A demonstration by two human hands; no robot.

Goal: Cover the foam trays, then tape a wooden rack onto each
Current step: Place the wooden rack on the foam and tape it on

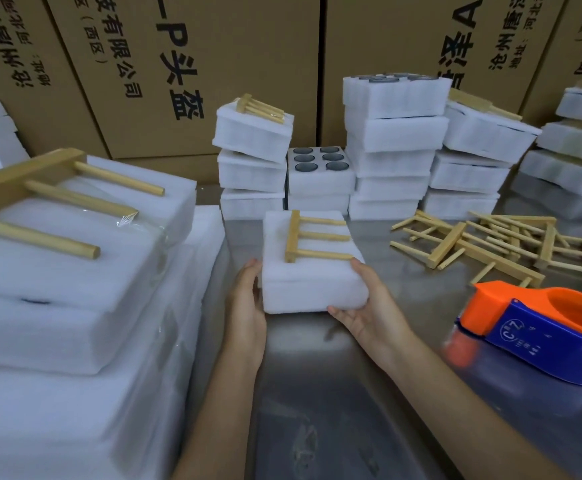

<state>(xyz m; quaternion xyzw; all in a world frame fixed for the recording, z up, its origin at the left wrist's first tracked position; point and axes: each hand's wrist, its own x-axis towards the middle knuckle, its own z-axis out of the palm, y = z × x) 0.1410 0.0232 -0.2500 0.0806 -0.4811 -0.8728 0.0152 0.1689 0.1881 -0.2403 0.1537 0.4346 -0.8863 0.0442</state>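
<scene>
A covered white foam tray (pixel 312 282) sits in the middle of the steel table, with a wooden rack (pixel 312 237) of three pegs lying flat on its lid. My left hand (pixel 246 303) presses flat against the tray's left side. My right hand (pixel 365 303) cups the tray's near right corner, fingers under the front edge and thumb by the rack's nearest peg. An orange and blue tape dispenser (pixel 539 327) lies on the table to the right.
Loose wooden racks (pixel 511 244) are piled at the right rear. Stacks of foam trays (pixel 393 147) stand behind, one open tray (pixel 320 164) showing several dark cups. Finished trays with a rack (pixel 60 237) are stacked at my left. Cardboard boxes (pixel 192 64) wall the back.
</scene>
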